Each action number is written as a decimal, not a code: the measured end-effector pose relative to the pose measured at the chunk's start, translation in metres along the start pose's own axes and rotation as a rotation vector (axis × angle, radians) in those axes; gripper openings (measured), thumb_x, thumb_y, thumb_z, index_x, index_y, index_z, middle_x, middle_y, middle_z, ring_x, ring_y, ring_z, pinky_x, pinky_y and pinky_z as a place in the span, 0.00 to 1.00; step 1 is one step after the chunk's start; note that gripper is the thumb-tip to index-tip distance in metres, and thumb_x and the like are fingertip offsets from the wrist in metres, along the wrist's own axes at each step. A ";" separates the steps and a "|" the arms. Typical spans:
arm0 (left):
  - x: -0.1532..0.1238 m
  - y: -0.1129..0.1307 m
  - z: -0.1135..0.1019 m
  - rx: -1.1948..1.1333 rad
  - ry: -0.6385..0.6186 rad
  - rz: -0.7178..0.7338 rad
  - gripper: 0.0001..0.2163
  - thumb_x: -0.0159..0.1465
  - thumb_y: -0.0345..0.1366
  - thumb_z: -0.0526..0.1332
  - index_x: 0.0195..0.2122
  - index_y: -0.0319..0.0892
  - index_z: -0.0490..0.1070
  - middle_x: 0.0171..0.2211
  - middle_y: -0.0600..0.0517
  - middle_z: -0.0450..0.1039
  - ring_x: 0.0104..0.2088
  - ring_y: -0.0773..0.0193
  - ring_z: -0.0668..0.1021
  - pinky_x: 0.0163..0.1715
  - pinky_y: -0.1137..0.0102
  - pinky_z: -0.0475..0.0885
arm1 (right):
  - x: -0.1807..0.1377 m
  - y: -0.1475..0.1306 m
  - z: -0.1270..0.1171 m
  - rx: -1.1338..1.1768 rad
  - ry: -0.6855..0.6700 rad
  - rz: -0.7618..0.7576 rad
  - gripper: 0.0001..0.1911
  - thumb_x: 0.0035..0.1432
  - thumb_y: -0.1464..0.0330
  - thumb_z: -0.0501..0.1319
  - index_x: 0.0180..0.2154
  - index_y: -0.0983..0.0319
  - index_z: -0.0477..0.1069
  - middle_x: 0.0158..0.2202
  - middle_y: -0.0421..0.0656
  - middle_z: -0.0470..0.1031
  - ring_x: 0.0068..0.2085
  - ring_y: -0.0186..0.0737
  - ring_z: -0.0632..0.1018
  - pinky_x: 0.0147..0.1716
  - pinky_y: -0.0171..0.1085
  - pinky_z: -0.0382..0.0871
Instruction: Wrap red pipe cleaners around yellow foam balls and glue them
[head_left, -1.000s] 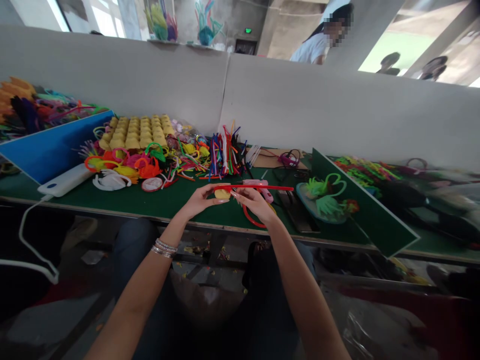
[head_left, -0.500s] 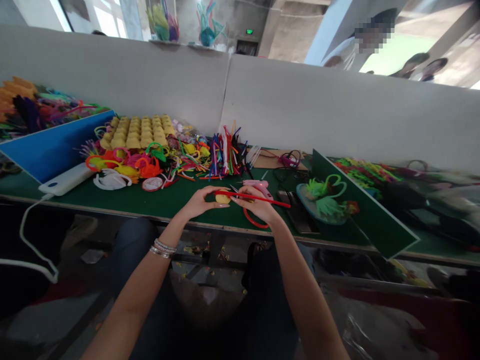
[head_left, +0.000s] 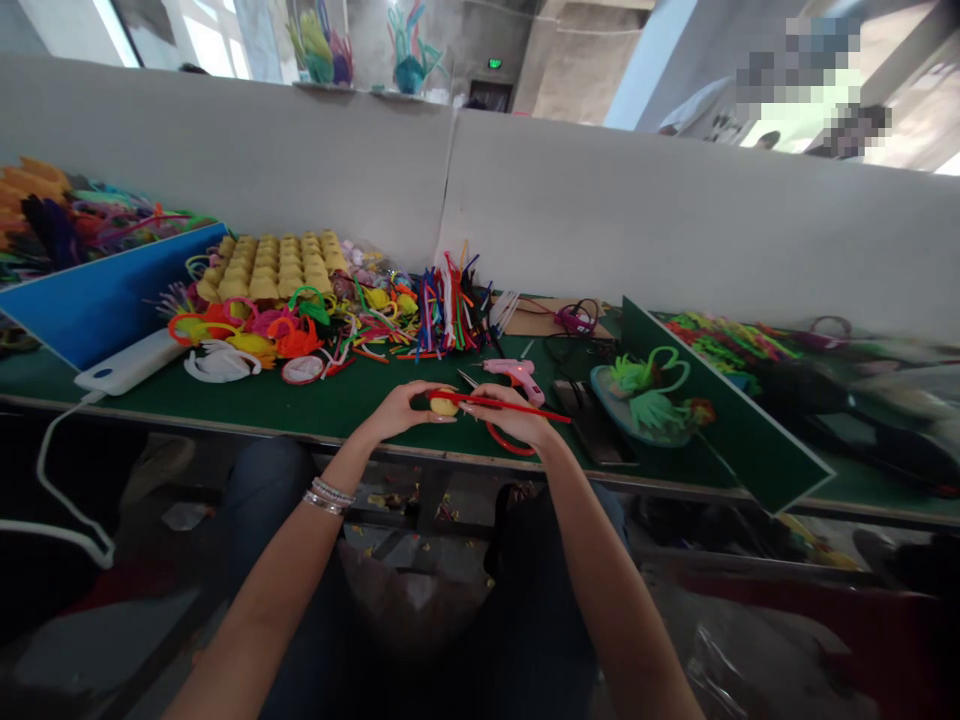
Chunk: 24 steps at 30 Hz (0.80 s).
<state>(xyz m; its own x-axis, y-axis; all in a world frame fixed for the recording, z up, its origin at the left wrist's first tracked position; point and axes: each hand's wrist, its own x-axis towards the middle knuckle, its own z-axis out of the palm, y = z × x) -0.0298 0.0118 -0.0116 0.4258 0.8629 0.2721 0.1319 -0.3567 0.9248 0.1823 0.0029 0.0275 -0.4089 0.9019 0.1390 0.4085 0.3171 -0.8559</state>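
Between the thumb and fingers of my left hand (head_left: 397,410) is a small rounded yellow piece (head_left: 444,407), its exact kind too small to make out. A long red pipe cleaner (head_left: 536,408) is pinched in my right hand (head_left: 506,412). Its left end lies against the top of the yellow piece, and its other end sticks out past my right hand. Both hands are close together above the front edge of the green table. Scissors (head_left: 511,443) with a red handle lie partly hidden beneath my right hand. A pink glue gun (head_left: 525,378) rests just behind that hand.
At the left stand a yellow egg tray (head_left: 274,268), colourful pipe-cleaner pieces (head_left: 292,338) and a white power strip (head_left: 135,362). Bundled pipe cleaners (head_left: 452,305) are behind my hands. To the right are a phone (head_left: 604,435), a blue tray (head_left: 600,385) and a green divider (head_left: 750,430).
The red pipe cleaner and my right hand have shifted slightly left and down, and the pipe cleaner's left end now curves over the yellow piece. The camera view has shifted a little.
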 end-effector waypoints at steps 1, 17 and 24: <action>0.000 0.000 0.000 -0.007 -0.007 -0.006 0.25 0.47 0.40 0.69 0.47 0.39 0.72 0.48 0.44 0.73 0.48 0.55 0.75 0.51 0.60 0.67 | 0.000 0.000 0.000 -0.007 -0.012 0.005 0.18 0.47 0.52 0.61 0.27 0.61 0.70 0.27 0.40 0.69 0.31 0.36 0.70 0.31 0.36 0.63; 0.001 -0.002 0.000 -0.118 -0.117 -0.068 0.26 0.46 0.38 0.70 0.47 0.38 0.73 0.43 0.44 0.76 0.43 0.56 0.77 0.46 0.62 0.70 | -0.002 -0.003 -0.001 -0.081 -0.079 0.086 0.19 0.43 0.52 0.63 0.27 0.62 0.72 0.21 0.38 0.67 0.25 0.33 0.66 0.24 0.34 0.56; 0.001 -0.004 0.000 -0.125 -0.102 -0.056 0.25 0.46 0.38 0.69 0.47 0.38 0.73 0.44 0.43 0.76 0.43 0.56 0.77 0.47 0.61 0.70 | 0.000 0.000 0.001 -0.075 -0.022 0.048 0.20 0.44 0.51 0.62 0.27 0.62 0.72 0.21 0.38 0.66 0.25 0.34 0.66 0.23 0.33 0.55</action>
<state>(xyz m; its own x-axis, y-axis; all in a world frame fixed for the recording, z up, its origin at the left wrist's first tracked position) -0.0295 0.0144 -0.0153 0.5103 0.8371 0.1969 0.0483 -0.2565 0.9653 0.1819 0.0024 0.0267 -0.4048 0.9103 0.0866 0.4880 0.2952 -0.8214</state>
